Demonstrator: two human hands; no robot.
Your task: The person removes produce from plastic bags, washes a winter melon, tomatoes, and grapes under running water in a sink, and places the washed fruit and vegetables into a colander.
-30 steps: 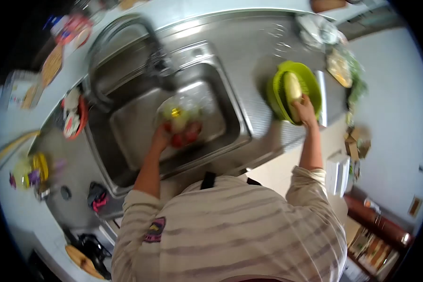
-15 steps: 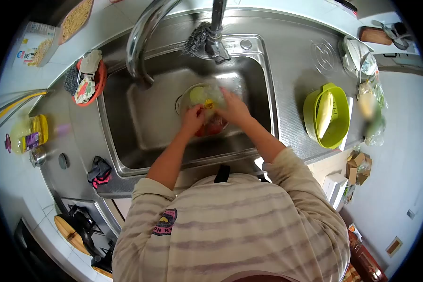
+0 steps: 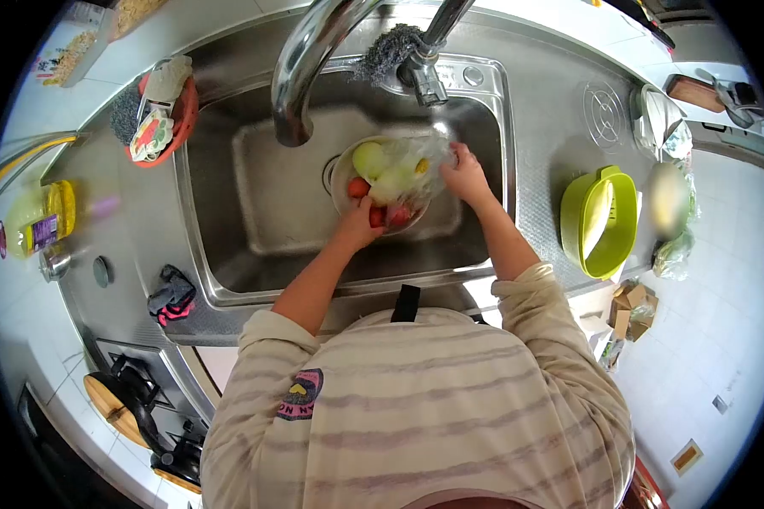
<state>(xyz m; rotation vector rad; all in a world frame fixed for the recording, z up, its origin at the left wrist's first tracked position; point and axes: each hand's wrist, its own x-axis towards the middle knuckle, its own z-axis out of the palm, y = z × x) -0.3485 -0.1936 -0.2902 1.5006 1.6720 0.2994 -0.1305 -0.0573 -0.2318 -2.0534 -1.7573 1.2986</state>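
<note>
Steel sink point(image 3: 263, 212): centre stage, with a pale bowl point(image 3: 339, 188) set on its floor, just beside the drain point(image 3: 328, 172).
Pale bowl: nicely loaded, carrying a light green round vegetable point(image 3: 367, 159), red round fruits point(image 3: 358, 187) and, over the right part, a clear plastic bag point(image 3: 406, 154).
Right hand point(image 3: 464, 176): in tight on the bag, pinching its right edge between thumb and fingers, out by the bowl's right rim.
Left hand point(image 3: 359, 226): down at the near side of the bowl, with fingers up against the red fruits; impossible to tell whether grasping one or only touching.
Clear plastic bag: crumpled, see-through, lying across the produce and showing off a yellow spot point(image 3: 421, 165) close to the right hand.
Green basket point(image 3: 624, 233): away to the right on the steel table point(image 3: 535, 182), with a long pale vegetable point(image 3: 598, 220) inside, well apart from both hands.
Curved faucet point(image 3: 293, 102): arching over the sink, pointing down to the left of the bowl.
Metal scourer point(image 3: 390, 53): grey and tangled, up beside the tap fitting.
Orange basket point(image 3: 187, 110): just left of the sink, crammed with jumbled bits.
Dark cloth point(image 3: 171, 293): bunched near the table's front edge, flashing pink.
</note>
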